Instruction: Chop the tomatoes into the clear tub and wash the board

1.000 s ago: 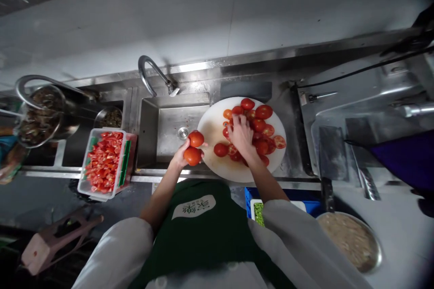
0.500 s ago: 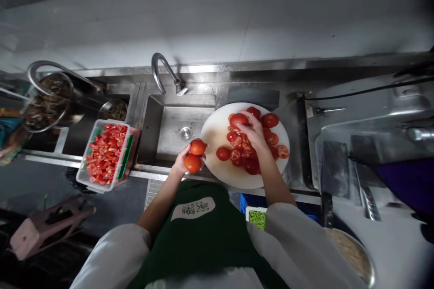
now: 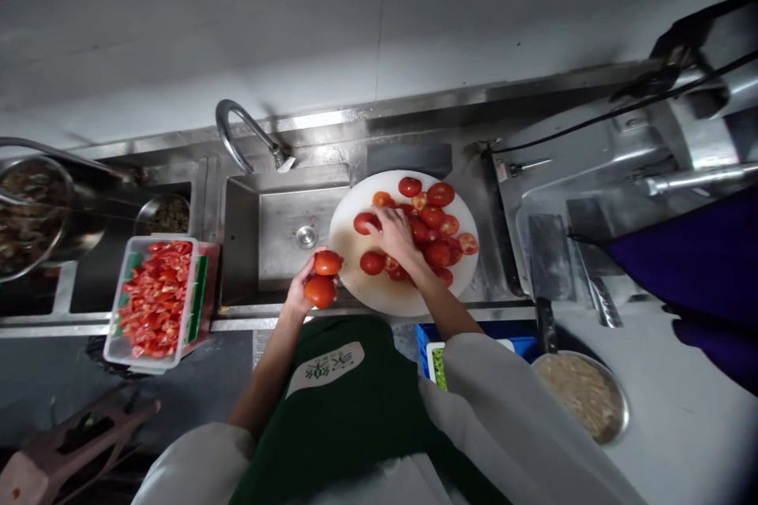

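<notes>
A round white cutting board [image 3: 379,292] lies on the steel counter right of the sink, covered with whole and halved tomatoes [image 3: 435,233]. My left hand [image 3: 299,292] is at the board's left edge, over the sink's front rim, holding two tomato pieces [image 3: 323,278] stacked one above the other. My right hand [image 3: 394,233] reaches over the board with fingers curled on a tomato [image 3: 364,222] at the left of the pile. Whether that tomato is lifted off the board I cannot tell.
A steel sink [image 3: 278,233] with a curved tap [image 3: 245,130] is left of the board. A clear tub of chopped tomato [image 3: 155,300] stands further left, beside pots [image 3: 29,209]. A cleaver [image 3: 548,260] lies right of the board; a metal bowl [image 3: 583,394] sits at front right.
My right hand has moved from the middle of the tomato pile to its left side and closed on a tomato there. My left hand keeps its two tomato pieces.
</notes>
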Demonstrator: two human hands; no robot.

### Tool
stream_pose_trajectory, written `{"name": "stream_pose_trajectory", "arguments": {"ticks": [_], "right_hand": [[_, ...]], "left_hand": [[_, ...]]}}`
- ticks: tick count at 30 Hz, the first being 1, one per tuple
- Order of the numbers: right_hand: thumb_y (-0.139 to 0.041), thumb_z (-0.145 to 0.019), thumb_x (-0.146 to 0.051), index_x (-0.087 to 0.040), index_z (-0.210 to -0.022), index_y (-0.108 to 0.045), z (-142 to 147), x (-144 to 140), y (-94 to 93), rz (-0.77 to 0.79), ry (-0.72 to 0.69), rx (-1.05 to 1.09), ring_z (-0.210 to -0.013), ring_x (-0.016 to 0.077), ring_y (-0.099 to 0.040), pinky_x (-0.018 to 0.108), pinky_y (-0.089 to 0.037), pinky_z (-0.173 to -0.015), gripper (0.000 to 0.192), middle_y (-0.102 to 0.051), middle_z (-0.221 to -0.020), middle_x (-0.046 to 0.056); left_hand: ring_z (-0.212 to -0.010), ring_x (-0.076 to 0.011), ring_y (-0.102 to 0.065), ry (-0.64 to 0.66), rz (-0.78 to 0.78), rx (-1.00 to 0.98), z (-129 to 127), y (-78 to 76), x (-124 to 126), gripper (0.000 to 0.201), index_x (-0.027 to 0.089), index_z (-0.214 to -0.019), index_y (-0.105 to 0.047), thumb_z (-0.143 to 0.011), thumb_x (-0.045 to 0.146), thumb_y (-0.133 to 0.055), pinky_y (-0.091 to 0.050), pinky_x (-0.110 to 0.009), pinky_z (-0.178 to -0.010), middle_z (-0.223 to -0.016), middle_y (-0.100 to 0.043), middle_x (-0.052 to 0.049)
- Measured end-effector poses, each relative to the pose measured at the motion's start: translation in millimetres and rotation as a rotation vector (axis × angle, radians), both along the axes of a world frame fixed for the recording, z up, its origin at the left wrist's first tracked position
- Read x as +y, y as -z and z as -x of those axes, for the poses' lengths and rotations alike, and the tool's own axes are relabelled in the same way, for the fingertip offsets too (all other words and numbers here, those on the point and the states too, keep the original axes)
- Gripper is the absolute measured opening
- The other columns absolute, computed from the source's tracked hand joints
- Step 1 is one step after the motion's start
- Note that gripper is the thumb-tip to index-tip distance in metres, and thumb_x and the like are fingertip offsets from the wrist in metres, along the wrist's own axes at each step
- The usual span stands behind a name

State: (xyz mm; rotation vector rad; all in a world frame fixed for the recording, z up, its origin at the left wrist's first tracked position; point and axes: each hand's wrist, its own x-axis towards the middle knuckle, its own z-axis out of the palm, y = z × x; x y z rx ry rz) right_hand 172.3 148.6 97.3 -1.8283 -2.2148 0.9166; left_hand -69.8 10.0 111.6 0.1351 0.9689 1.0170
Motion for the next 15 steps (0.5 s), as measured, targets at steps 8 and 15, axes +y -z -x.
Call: {"name": "stream_pose_trajectory", "arguments": {"ticks": [8, 15], "right_hand": [[-0.056, -0.096, -0.023, -0.023, -0.147, -0.065, -108.2, 9.6, 14.1, -0.008, 0.294, -0.066, -0.134, 0.0339, -0.058, 0.054, -0.047, -0.116, 0.052, -0.054, -0.155, 0.016], [-0.061, -0.089, -0.021, -0.021, -0.146, -0.064, -113.3, 10.0, 25.7, -0.079, 0.251, 0.033, -0.141, 0.0307, -0.055, 0.049, -0.046, -0.121, 0.056, -0.049, -0.158, 0.016]], "left_hand": [[-0.073, -0.0229, -0.074, -0.031, -0.010, -0.008, 4.5, 5.0, -9.5, 0.062, 0.024, -0.153, -0.053, -0.098, 0.046, -0.069, -0.064, -0.035, -0.056, -0.121, -0.075, -0.014], [-0.078, -0.0242, -0.075, 0.022, 0.007, -0.021, -6.8, 4.2, -11.0, 0.061, 0.026, -0.151, -0.053, -0.096, 0.046, -0.072, -0.063, -0.034, -0.057, -0.125, -0.073, -0.014]]}}
